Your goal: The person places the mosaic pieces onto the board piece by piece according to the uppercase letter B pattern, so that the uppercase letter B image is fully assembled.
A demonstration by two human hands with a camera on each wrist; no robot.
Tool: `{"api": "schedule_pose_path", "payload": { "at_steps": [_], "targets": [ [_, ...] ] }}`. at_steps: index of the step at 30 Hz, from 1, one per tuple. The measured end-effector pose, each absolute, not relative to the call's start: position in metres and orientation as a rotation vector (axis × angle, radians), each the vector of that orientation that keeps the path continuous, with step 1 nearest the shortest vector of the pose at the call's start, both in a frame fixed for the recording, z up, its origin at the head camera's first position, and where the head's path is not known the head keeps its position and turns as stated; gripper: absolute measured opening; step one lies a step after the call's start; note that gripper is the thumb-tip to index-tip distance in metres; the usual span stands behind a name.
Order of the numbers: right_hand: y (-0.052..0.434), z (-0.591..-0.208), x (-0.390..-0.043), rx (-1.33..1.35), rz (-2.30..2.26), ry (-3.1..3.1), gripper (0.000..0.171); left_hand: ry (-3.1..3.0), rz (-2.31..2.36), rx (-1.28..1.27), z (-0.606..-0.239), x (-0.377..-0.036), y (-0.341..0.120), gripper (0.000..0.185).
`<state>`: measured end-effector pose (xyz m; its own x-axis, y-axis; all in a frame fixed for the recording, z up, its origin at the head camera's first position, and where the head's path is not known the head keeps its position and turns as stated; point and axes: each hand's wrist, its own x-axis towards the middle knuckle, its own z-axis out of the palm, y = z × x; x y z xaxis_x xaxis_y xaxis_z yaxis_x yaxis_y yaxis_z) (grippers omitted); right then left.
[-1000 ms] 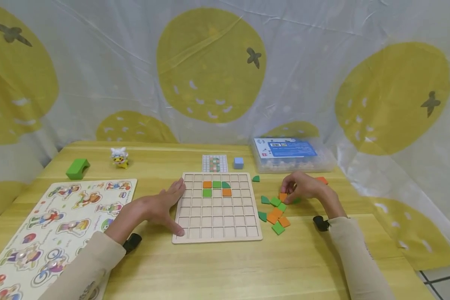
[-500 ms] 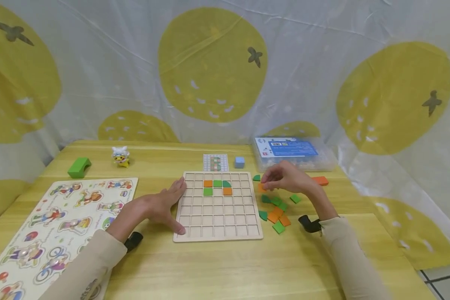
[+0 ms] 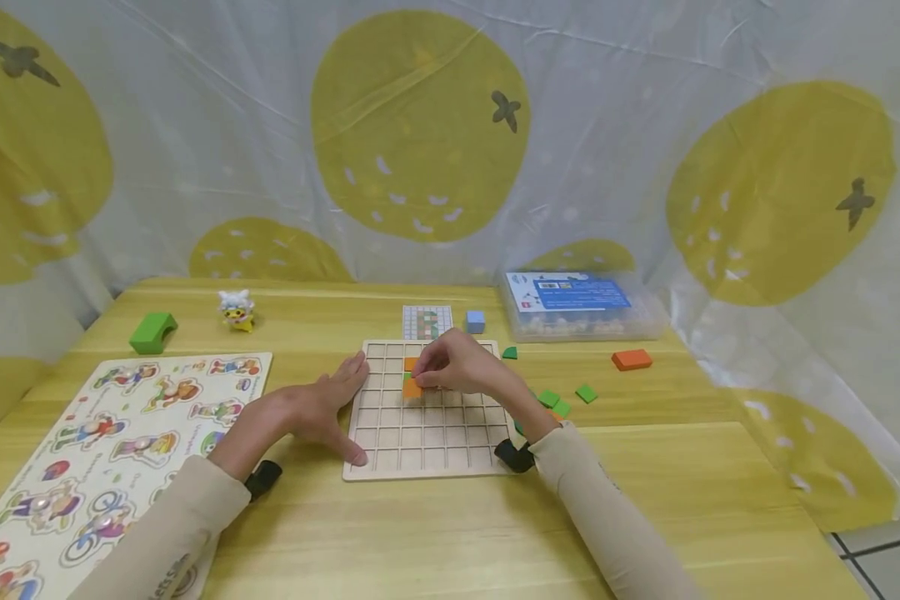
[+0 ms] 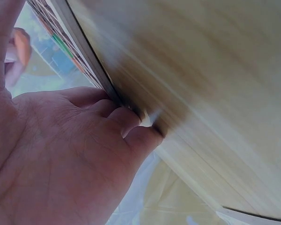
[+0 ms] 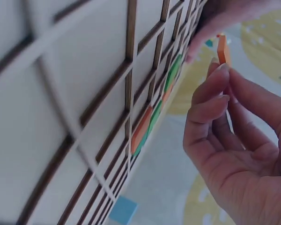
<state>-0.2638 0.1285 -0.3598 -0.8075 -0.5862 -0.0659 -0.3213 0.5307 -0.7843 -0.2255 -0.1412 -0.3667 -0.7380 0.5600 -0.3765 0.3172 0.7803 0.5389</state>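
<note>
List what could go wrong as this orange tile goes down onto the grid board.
1. The right hand pinches the orange tile by its edge only, so it might slip or land tilted across a divider.
2. That hand covers the tiles already set, so it may knock them.
3. The left hand only rests against the grid board, which might slide.

The right hand (image 3: 457, 364) covers most of the coloured tiles on the grid board (image 3: 427, 433); beyond that board, the pattern card (image 3: 427, 321) is too small to read.
</note>
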Motion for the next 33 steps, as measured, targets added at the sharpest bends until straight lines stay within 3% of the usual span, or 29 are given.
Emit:
{"api": "schedule_pose_path", "payload": {
  "at_steps": [8,33],
  "targets": [
    [0.118,-0.3676,-0.2647,-0.631,-1.044,2.555,0.004,2.439,0.6,0.648,-0.3686,-0.2255,-0.1411,0.142],
    [0.1173,-0.3679,-0.2617,-0.644,-1.053,2.542,0.006,2.447,0.592,0.66,-0.3688,-0.2257,-0.1411,0.141]
  ]
}}
